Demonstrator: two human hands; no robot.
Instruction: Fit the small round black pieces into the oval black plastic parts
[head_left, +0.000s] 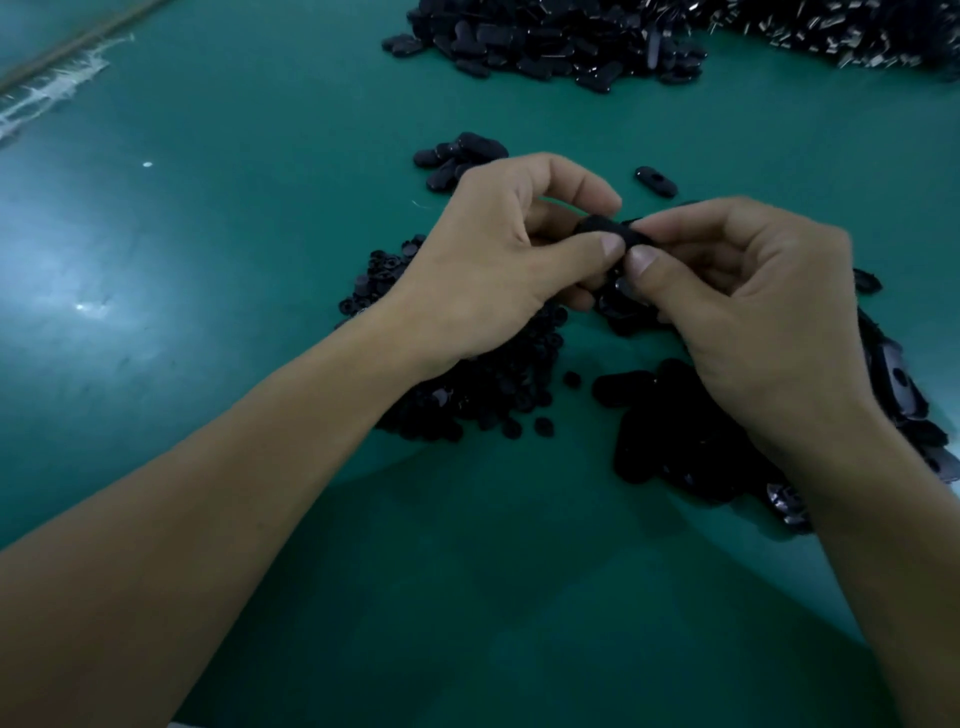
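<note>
Both hands meet above the green table (260, 260) and pinch one oval black plastic part (608, 228) between thumbs and forefingers. My left hand (498, 260) grips its left end, my right hand (753, 301) its right end. Whether a round piece sits in it is hidden by the fingertips. Under my left hand lies a heap of small round black pieces (483, 389). Beneath my right hand and wrist lies a heap of oval black parts (675, 441).
A small cluster of oval parts (457, 156) and a single oval part (655, 181) lie just beyond my hands. A large pile of black oval parts (545, 41) and a pile of shiny metal bits (857, 31) fill the far edge. White debris (52, 93) lies far left.
</note>
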